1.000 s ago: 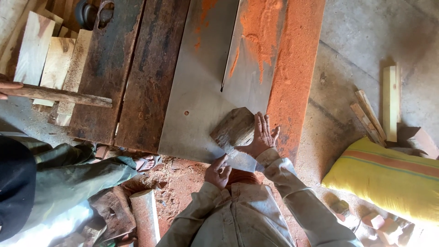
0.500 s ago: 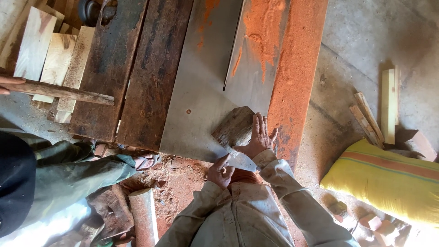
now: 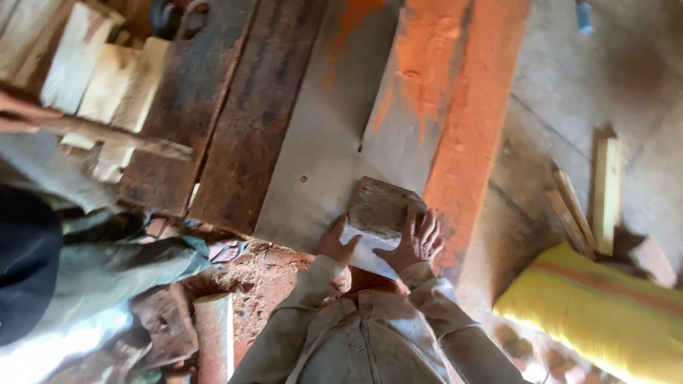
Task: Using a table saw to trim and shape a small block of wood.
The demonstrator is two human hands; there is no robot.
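Since the wood block [image 3: 380,208] looks stiff, rough and fairly heavy, both hands lie spread at its near edge on the worktop [image 3: 313,163]: left hand [image 3: 336,245] flat beside it, right hand [image 3: 416,242] pressing its corner.

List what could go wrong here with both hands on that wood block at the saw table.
1. The right hand and left hand press the wood block just short of the blade slot; a slip might carry fingers into its line.
2. Orange sawdust coats the table, so the block may skid.
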